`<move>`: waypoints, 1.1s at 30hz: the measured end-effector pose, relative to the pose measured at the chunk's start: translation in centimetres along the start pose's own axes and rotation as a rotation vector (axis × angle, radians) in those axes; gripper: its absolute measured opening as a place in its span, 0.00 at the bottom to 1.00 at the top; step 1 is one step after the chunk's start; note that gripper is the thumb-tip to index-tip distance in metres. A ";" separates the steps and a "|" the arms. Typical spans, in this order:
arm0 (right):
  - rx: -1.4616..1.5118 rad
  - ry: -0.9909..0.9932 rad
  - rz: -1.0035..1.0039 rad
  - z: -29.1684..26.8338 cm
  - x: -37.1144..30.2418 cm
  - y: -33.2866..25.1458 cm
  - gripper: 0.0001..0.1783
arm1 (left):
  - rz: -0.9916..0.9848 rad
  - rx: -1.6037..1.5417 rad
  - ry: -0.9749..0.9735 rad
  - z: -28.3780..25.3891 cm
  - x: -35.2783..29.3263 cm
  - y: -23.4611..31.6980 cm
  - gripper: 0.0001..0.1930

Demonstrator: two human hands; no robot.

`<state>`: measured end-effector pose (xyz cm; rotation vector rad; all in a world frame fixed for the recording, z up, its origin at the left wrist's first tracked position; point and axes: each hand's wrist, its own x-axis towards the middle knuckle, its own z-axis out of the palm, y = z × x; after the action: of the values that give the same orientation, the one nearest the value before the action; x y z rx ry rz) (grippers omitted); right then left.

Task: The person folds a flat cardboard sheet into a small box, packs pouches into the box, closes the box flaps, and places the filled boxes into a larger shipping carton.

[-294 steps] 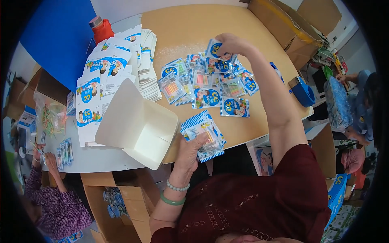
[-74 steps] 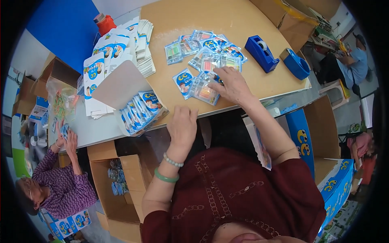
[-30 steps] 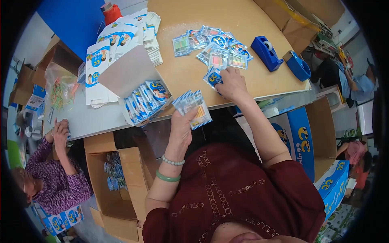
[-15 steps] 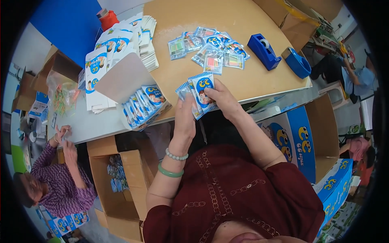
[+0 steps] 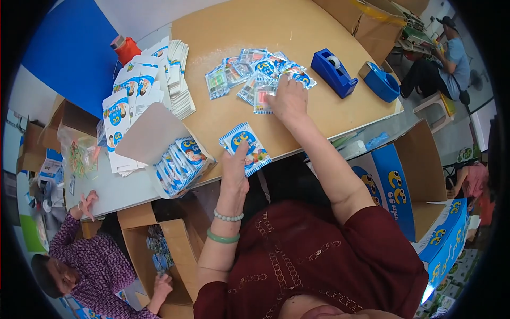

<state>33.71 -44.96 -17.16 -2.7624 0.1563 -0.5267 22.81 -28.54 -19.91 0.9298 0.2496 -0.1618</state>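
My left hand [image 5: 234,173] is closed on a blue-and-white sachet [image 5: 254,153], its thumb across the front, just off the table's near edge. Whether more sachets lie behind it is hidden. Over a loose pile of similar sachets [image 5: 217,84], my right hand [image 5: 291,101] reaches with fingers apart, touching those on its right side. Some of them lie with a clear face up, showing coloured sticks inside. Left of my left hand stands an open white carton [image 5: 151,130], its flap raised, with a row of upright sachets [image 5: 178,165] in it.
Stacked flat cartons [image 5: 127,101] and a red-covered bottle [image 5: 125,48] are at the left. Two blue tape dispensers [image 5: 333,74] stand at right. Below the table, a co-worker's hand [image 5: 162,287] is in an open cardboard box [image 5: 178,239]. Blue printed boxes [image 5: 396,186] stand at lower right.
My right hand has left the sachets held by both hands and moved up to the pile. My left hand keeps its hold, slightly lower. The co-worker's one hand has dropped into the cardboard box.
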 end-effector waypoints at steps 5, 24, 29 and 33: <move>0.389 -0.186 0.210 2.0 0.7 0.1 0.23 | -0.043 -0.016 -0.019 -0.9 0.4 -0.1 0.15; 0.981 -0.401 0.135 -4.8 -1.8 5.5 0.14 | -0.017 -0.054 0.015 1.0 0.4 1.5 0.11; 1.758 -0.753 0.427 -4.2 -3.9 3.6 0.11 | 0.017 -0.054 -0.001 2.5 1.0 1.5 0.11; 1.748 -0.693 0.465 -2.6 -5.3 1.1 0.09 | 0.050 -0.020 -0.037 3.0 1.0 1.2 0.13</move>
<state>27.78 -45.89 -17.06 -0.9884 0.0790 0.3605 24.43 -30.32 -17.58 0.9113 0.1930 -0.1296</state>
